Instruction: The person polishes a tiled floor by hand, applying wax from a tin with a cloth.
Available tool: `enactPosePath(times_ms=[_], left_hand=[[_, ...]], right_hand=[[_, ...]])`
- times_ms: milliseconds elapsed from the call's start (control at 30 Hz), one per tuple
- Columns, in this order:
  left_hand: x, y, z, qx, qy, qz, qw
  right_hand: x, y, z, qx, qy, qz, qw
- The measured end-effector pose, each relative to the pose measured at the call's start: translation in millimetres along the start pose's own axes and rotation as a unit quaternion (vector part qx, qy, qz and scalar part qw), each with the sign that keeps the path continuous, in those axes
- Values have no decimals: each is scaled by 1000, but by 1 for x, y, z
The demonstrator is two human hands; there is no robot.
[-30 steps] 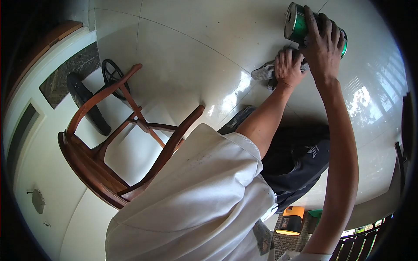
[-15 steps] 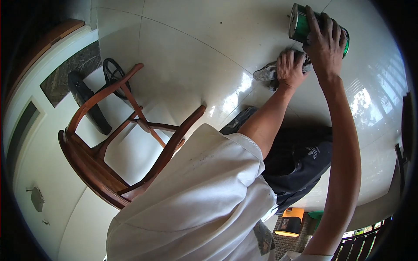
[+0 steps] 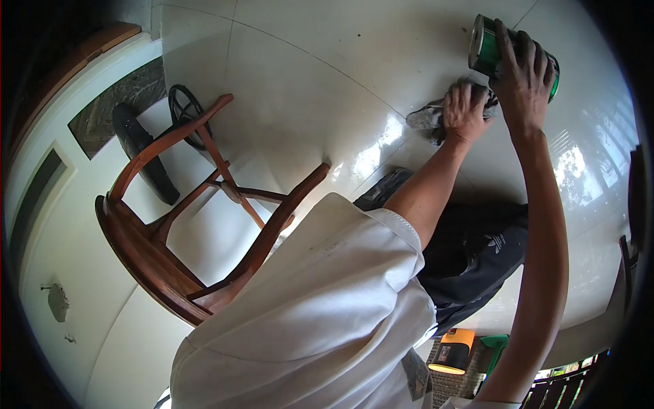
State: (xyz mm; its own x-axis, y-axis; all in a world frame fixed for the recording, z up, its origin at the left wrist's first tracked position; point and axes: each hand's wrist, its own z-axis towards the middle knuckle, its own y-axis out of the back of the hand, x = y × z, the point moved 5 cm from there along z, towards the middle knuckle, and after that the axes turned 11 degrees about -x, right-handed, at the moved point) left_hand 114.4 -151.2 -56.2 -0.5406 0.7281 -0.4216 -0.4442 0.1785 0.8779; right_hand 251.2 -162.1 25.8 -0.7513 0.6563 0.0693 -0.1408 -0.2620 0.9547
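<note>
My right hand (image 3: 523, 85) is wrapped over a green can (image 3: 486, 51) lying on its side at the upper right, its fingers spread across the can's curved side. Just left of and below it, my left hand (image 3: 466, 112) presses a crumpled grey, stained cloth (image 3: 428, 118) against the glossy tiled floor, fingers bent round it. Part of the cloth sticks out to the left of the fingers. Both hands look smudged with dark marks. The can's far side and the palms are hidden.
A brown wooden chair frame (image 3: 153, 262) is at the left, near a black wheel-like ring (image 3: 185, 112) and a long dark object (image 3: 144, 155). An orange and black object (image 3: 452, 351) and a green item (image 3: 495, 347) are at the lower right.
The whole view has shifted slightly, so most things appear a little further right. Both hands keep their hold on the can and cloth.
</note>
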Motion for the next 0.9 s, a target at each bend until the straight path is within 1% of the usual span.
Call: enactPosePath(times_ms=[100, 133, 367, 433, 467, 533, 567, 633, 667, 700, 767, 800, 833, 900], left_hand=[[-1, 0, 0, -4, 7, 1, 1000], [0, -1, -1, 3, 6, -1, 1000], [0, -1, -1, 10, 8, -6, 1000], [1, -2, -1, 16, 7, -7, 1000], [1, -2, -1, 15, 6, -8, 1000], [1, -2, -1, 15, 10, -11, 1000], [1, -3, -1, 15, 9, -14, 1000], [1, -2, 0, 14, 14, -19, 1000], [0, -1, 0, 14, 14, -22, 1000], [0, -2, 0, 24, 19, -7, 999], [0, -5, -2, 33, 23, 2, 999], [2, -9, -3, 50, 31, 11, 998], [4, -12, -6, 68, 39, 20, 997], [4, -15, -9, 52, 30, 31, 998]], right_hand=[[0, -1, -1, 8, 4, -12, 1000], [0, -1, -1, -5, -6, 9, 1000], [-2, 4, 0, -5, -9, 31, 999], [-6, 9, -1, -21, -62, 76, 995], [-7, 11, 0, -23, -62, 76, 995], [-15, 23, -1, -42, -143, 101, 984], [-18, 28, -3, -43, -143, 99, 984], [-30, 45, -7, -96, -212, 171, 957], [-37, 49, -11, -74, -274, 186, 940], [-42, 53, -17, -76, -274, 184, 941], [-66, 42, -47, -72, -421, 289, 857], [-77, 34, -62, -102, -432, 339, 829], [-81, 32, -72, -106, -431, 336, 831], [-92, 34, -91, -108, -435, 284, 847]])
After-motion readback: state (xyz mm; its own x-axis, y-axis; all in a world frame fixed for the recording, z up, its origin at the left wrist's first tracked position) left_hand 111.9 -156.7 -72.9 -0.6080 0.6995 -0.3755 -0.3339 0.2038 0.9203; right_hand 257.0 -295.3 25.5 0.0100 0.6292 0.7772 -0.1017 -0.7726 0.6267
